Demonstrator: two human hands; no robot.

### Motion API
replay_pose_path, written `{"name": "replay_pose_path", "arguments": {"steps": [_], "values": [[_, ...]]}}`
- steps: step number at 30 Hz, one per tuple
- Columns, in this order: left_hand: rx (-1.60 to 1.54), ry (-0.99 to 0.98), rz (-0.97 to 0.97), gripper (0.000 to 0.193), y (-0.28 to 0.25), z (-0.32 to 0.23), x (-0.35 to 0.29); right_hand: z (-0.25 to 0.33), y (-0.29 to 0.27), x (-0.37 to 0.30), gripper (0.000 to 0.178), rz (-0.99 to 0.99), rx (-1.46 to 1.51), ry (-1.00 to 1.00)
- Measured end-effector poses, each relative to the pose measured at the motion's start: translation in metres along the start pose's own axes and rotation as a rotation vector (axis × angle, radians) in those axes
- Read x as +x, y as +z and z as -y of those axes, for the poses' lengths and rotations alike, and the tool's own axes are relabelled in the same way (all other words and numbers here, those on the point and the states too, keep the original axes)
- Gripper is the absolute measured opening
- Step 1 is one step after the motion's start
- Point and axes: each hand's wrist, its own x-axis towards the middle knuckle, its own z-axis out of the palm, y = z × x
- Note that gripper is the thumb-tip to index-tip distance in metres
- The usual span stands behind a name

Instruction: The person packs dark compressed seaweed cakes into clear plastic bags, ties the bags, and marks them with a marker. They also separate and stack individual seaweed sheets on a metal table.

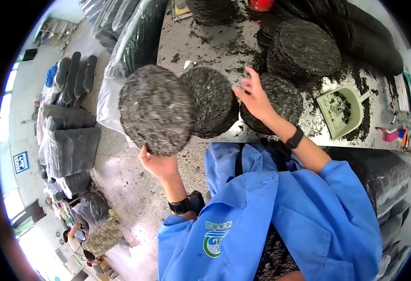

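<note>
My left hand (159, 165) holds a round, dark dried seaweed cake (156, 110) by its lower edge, raised off the table's near left corner and slightly blurred. Behind it stands a stack of seaweed cakes (210, 100), partly covered by the held one. My right hand (256, 97) hovers with fingers spread and nothing in them. Beneath it lies another pile of seaweed cakes (283, 100). A taller seaweed stack (304, 51) rises farther back to the right. Dark crumbs are scattered over the pale table (205, 44).
A pale green dustpan (353, 126) with crumbs lies at the right. Long dark rolls (369, 42) fill the back right, and a red container (261, 4) stands at the back. Plastic-wrapped bundles (142, 37) border the table's left. Another person (76, 241) is far off at lower left.
</note>
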Motion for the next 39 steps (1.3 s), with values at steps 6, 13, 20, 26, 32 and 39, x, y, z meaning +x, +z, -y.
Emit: {"name": "replay_pose_path", "arguments": {"steps": [6,13,20,26,32,39], "values": [[-0.043,-0.214,0.041,0.053,-0.006,0.060,-0.011,0.047,-0.028,-0.051,0.029,0.131,-0.249,-0.494],[0.000,-0.344,0.311,0.068,0.014,0.102,-0.018,0.037,-0.055,-0.064,0.022,-0.036,-0.569,-0.506],[0.082,-0.430,0.302,0.072,0.028,0.125,-0.019,0.040,-0.080,-0.070,0.018,-0.117,-0.752,-0.559],[0.090,-0.498,0.308,0.067,0.033,0.143,-0.024,0.033,-0.104,-0.066,0.017,-0.050,-0.863,-0.616],[0.084,-0.503,0.103,0.057,0.036,0.152,-0.021,0.020,-0.132,-0.060,0.005,0.124,-0.314,-0.362],[0.042,-0.528,0.096,0.055,0.028,0.164,-0.019,0.000,-0.184,-0.066,0.006,0.165,0.418,0.076]]}}
